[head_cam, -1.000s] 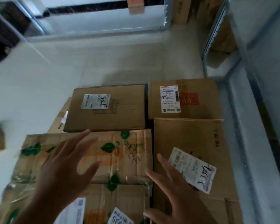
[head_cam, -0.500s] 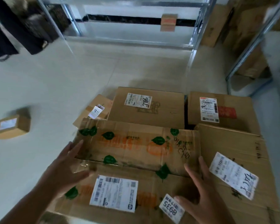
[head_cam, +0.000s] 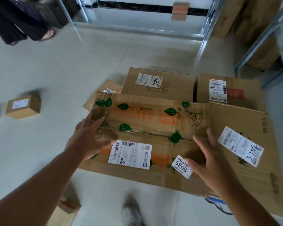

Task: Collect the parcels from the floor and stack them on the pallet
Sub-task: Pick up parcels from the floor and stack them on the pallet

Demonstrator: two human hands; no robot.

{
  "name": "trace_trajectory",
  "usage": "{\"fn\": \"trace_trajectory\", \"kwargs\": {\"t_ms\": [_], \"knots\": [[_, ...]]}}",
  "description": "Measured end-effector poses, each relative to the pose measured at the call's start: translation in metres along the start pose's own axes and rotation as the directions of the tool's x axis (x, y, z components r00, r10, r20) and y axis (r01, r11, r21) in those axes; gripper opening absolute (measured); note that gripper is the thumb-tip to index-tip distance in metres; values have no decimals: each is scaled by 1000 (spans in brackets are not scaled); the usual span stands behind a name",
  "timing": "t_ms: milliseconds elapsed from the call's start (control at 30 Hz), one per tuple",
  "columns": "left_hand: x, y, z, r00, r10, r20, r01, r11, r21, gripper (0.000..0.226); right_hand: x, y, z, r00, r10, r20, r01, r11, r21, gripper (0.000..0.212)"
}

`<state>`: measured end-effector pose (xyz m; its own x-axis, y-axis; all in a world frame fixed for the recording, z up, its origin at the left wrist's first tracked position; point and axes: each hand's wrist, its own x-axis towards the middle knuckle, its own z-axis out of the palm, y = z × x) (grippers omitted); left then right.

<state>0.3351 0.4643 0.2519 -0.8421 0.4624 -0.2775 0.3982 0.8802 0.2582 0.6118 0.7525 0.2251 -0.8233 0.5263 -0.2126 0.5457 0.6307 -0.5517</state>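
The leaf-printed parcel [head_cam: 147, 128] lies long axis left-right, left hand [head_cam: 88, 136] and right hand [head_cam: 207, 159] spread flat at its ends, pallet hidden beneath.

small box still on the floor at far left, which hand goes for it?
Left. The small box lies on the left hand side; the right hand is over the leaf-print parcel, farther off.

We see bare floor [head_cam: 39, 66] open left of the stacked parcels [head_cam: 153, 121]; a small box [head_cam: 23, 106] sits there; shelf frame [head_cam: 258, 39] crowds the right.
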Motion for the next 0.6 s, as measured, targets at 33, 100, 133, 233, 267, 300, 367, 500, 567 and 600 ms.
{"fn": "trace_trajectory", "kwargs": {"t_ms": [33,100,133,233,267,300,367,500,567,600], "knots": [[-1,-1,2,1000,11,19,-12,1000,10,113,-3,-1,3,1000,-7,9,7,1000,-17,99],[2,-1,3,999,13,50,-14,1000,19,118,-3,-2,6,999,10,36,-9,1000,-26,98],[6,-1,2,998,15,64,-17,1000,25,121,0,-4,6,999,22,44,-20,999,-42,97],[17,2,0,997,60,53,-62,998,30,117,7,-3,6,998,59,22,-58,997,-47,88],[20,2,0,996,78,48,-80,996,30,117,9,-1,7,998,62,1,-62,997,-45,84],[22,-1,1,994,100,46,-101,994,29,117,8,0,11,998,66,-19,-67,997,-44,81],[22,-7,4,991,120,58,-122,992,28,118,5,3,17,997,75,-33,-76,996,-41,79],[12,-20,10,988,148,36,-148,989,-2,113,-6,1,23,994,81,-69,-84,996,-35,77],[8,-28,12,992,128,-4,-128,991,-39,110,-8,-3,26,992,87,-94,-91,995,-43,75],[5,-32,14,993,115,-20,-116,992,-52,109,-9,-5,27,991,87,-98,-91,995,-43,75]]}}
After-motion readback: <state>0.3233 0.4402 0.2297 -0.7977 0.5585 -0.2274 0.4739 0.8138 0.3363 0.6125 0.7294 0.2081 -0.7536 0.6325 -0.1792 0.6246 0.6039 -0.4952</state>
